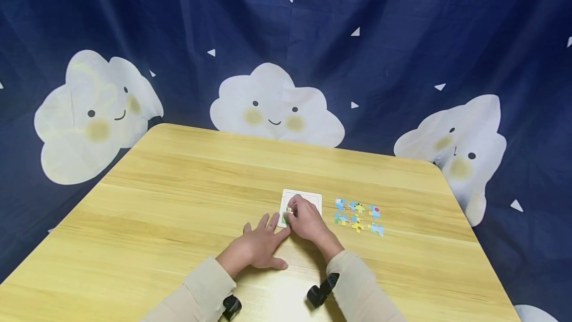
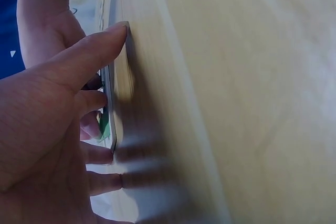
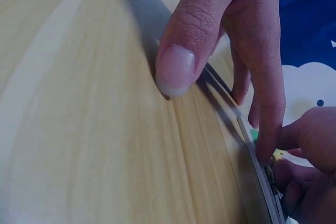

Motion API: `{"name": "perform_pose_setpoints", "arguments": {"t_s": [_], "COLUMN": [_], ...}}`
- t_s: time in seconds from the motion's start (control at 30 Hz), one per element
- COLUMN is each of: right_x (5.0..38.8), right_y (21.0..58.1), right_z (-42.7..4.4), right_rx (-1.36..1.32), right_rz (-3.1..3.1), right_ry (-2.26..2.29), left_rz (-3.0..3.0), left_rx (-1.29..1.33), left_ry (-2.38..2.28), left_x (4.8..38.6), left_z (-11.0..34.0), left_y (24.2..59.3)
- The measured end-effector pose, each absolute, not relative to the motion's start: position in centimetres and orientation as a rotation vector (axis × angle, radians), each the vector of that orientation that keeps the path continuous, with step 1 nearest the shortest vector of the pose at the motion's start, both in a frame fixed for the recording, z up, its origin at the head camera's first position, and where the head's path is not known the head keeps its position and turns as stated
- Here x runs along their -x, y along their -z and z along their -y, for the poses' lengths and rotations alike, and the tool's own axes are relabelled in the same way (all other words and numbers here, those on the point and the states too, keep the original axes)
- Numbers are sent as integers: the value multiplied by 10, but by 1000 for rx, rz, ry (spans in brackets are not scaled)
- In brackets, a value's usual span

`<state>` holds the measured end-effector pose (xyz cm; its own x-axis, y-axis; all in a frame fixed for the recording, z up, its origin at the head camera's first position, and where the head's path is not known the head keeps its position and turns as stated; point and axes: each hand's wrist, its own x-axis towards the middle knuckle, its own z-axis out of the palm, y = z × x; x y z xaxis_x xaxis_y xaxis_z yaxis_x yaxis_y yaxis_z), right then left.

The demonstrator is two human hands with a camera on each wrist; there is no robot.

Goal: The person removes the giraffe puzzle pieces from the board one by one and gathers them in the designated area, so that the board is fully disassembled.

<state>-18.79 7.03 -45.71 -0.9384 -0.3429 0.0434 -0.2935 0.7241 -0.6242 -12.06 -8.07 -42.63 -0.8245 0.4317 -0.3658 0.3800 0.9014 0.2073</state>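
A small white puzzle tray (image 1: 316,196) lies flat on the table. Over its near left corner, my right hand (image 1: 308,220) pinches a small puzzle piece (image 1: 289,209) between thumb and fingers, which partly hide it. Green printing shows under the fingertips in that corner. My left hand (image 1: 259,246) is spread palm down, its fingertips touching the tray's near left edge and its thumb out to the side. In the right wrist view, the left index finger reaches onto the tray edge (image 3: 257,163), close beside the right fingertips.
Several loose puzzle pieces (image 1: 377,228) in blue, yellow and green lie in two rows right of the tray. The wooden table (image 1: 187,183) extends around them. A dark blue curtain (image 1: 380,63) with smiling clouds hangs behind. Black wrist cameras (image 1: 317,296) sit at both sleeves.
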Motion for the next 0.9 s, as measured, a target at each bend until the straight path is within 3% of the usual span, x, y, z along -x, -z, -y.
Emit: {"name": "perform_pose_setpoints", "arguments": {"t_s": [0.9], "right_x": [187], "right_y": [458], "right_z": [-93], "right_rx": [366], "right_rz": [-2773], "right_ry": [1269], "left_rz": [-2650], "left_rx": [-588], "left_ry": [-216], "left_x": [121], "left_z": [82], "left_y": [429]}}
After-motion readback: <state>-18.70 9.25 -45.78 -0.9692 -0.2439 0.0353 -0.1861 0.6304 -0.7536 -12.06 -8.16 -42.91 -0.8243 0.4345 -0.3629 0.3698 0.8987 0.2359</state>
